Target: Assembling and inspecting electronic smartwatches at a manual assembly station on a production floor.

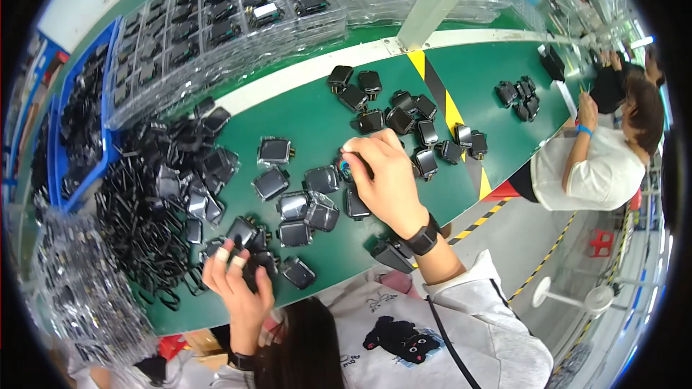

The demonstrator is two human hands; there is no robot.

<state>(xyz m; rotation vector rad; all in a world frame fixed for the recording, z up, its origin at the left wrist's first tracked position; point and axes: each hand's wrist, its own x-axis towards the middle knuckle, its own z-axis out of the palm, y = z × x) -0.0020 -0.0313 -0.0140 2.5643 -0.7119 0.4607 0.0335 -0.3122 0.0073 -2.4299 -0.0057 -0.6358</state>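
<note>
My right hand [389, 180] reaches over the middle of the green table, thumb and forefinger closed on a small black smartwatch head with a lit, coloured round display [344, 168]. Its body is mostly hidden by the fingers. At the near edge, my left hand [241, 295], with pale covers on two fingertips, curls around a black smartwatch head [254, 268], partly hidden. Beside it lie another watch head [244, 232] and one more [298, 272]. Several black watch heads with glossy screens, some film-wrapped, lie between my hands, such as one [294, 205].
A heap of black straps and watch heads [144, 209] covers the left. Behind stand clear compartment trays [223, 29] and a blue bin [108, 151]. More watch heads [400, 119] lie beyond my right hand, near striped tape [436, 86] and a post [440, 0]. A co-worker [605, 151] sits at right.
</note>
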